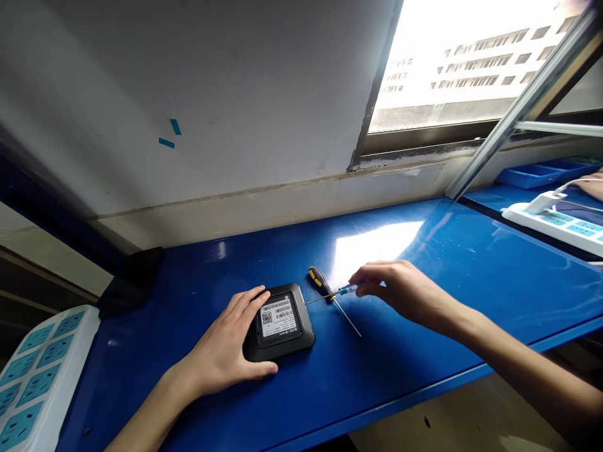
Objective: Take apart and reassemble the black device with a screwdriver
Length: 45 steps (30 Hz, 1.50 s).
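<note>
A black plastic device case (306, 333) with a white barcode label (277, 317) lies label side up on the blue table (400, 370). My left hand (230, 342) wraps around its left side, thumb along the near edge and fingers on the far edge. In my right hand (396, 285) is a small screwdriver (347, 289) with a clear blue handle, held between thumb and fingers. Its thin shaft points left and its tip meets the case's right edge. A second screwdriver (321, 280), black and yellow, lies on the table beneath that shaft.
White power strips with blue sockets stand at the left (42, 370) and far right (556, 223). Blue trays (532, 176) sit at the back right, where another person's hand (591, 185) shows by a white cable. A metal frame post (522, 100) rises near the window.
</note>
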### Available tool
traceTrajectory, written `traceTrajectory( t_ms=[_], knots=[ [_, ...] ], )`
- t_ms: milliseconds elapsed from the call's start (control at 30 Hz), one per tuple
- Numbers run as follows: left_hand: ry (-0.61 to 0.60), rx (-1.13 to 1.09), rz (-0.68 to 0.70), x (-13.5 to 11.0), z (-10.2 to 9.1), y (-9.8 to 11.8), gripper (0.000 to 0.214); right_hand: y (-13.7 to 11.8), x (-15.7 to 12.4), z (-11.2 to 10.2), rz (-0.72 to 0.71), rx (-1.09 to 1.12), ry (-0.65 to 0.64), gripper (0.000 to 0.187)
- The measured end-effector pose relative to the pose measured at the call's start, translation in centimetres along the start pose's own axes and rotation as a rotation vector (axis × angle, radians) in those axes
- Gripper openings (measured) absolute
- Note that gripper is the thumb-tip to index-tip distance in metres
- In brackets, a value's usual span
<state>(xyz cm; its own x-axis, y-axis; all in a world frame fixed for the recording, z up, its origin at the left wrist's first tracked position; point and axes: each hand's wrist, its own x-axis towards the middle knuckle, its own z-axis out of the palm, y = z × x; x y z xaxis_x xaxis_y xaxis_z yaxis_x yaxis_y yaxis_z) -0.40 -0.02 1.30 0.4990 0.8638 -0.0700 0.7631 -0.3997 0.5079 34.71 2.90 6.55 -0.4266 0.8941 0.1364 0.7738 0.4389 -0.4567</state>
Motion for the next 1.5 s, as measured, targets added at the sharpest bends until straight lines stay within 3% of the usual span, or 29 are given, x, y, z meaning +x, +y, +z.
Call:
traceTrajectory(
  t_ms=[100,200,333,500,733,867,1100,1300,1500],
  knots=[
    [-0.008,0.008,-0.001,0.1,-0.1,0.1,0.105,1.7,-1.4,2.2,0.084,0.031,0.013,0.011],
    [-0.008,0.005,0.004,0.1,-0.2,0.1,0.105,2.8,-2.5,3.3,0.062,0.094,0.074,0.012],
    [-0.015,0.004,-0.001,0.0,-0.2,0.1,0.106,3.7,-3.4,2.5,0.073,0.119,0.168,0.020],
    [-0.017,0.013,0.007,0.0,-0.3,0.2,0.107,3.9,-3.4,1.9,0.249,0.001,0.274,0.038],
    [-0.008,0.007,0.004,0.2,-0.2,0.3,0.110,3.0,-2.8,4.4,0.328,-0.171,0.155,0.034],
    [0.010,-0.008,0.019,0.2,-0.2,0.4,0.109,2.7,-2.2,4.4,0.290,-0.269,0.156,0.035],
    [0.029,-0.042,0.040,0.1,0.0,0.1,0.112,-1.4,0.6,3.3,0.099,-0.199,0.303,0.028],
    [0.050,-0.053,0.056,0.1,0.2,0.3,0.118,-5.7,3.4,5.8,0.121,-0.049,0.163,0.021],
    [0.070,-0.083,0.030,0.2,0.5,0.4,0.114,-7.0,4.8,7.5,0.190,-0.085,-0.022,0.035]
  ],
)
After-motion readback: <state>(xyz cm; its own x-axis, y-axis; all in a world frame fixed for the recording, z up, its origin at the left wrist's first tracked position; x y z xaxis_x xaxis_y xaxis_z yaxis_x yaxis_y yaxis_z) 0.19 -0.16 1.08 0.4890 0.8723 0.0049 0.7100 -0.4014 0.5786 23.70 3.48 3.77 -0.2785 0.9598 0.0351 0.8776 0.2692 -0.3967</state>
